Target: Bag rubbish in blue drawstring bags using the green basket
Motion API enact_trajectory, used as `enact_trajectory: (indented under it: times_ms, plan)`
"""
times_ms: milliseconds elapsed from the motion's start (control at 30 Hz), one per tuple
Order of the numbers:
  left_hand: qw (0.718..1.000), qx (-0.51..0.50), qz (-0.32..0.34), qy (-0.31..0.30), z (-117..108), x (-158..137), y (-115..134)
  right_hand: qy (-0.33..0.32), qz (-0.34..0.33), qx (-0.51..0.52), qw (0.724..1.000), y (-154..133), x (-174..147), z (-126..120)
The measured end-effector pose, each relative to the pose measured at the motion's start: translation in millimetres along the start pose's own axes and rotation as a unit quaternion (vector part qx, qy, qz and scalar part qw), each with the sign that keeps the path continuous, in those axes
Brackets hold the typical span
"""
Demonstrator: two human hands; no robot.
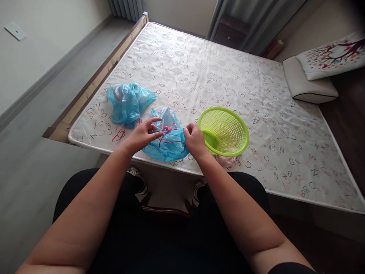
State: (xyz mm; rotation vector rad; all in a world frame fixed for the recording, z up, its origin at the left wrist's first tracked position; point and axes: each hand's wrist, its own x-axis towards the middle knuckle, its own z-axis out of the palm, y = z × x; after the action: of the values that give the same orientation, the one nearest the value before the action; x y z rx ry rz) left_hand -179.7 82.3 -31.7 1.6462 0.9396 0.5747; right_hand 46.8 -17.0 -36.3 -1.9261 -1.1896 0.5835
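A blue plastic bag (168,148) lies on the mattress in front of me, with a red string (167,128) knotted in loops around its gathered top. At its left side, my left hand (144,133) has thumb and fingers apart, the tips close to the string. My right hand (195,140) is closed in a pinch at the bag's right edge, where the plastic is drawn toward the fingers. One strand of string runs toward that hand; whether it is also held I cannot tell. A second blue plastic bag (128,102) rests farther left, a red string beside it.
A green mesh basket (228,131) lies tilted just right of my right hand, partly over a pinkish cloth (226,160). The letter-patterned mattress (211,80) has a wooden bed frame (94,83) on its left. A cushion (309,82) and a tree-print pillow (336,57) are at far right.
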Motion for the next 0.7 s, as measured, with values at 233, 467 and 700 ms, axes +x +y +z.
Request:
enact_trajectory:
  times_ms: [233, 467, 700]
  plan:
    - [0.999, 0.040, 0.017, 0.029, 4.4, 3.2, -4.5, 0.034, -0.098, -0.095, 0.990, 4.1, -7.1, 6.4]
    - [0.998, 0.026, 0.052, 0.022, 17.0, 1.6, -2.4, -0.005, -0.229, -0.120, 0.966, -8.3, -14.7, 4.7]
    - [0.999, 0.024, 0.041, 0.011, 20.0, 2.4, -3.9, 0.021, -0.162, 0.019, 0.986, -12.0, -14.7, 5.3]
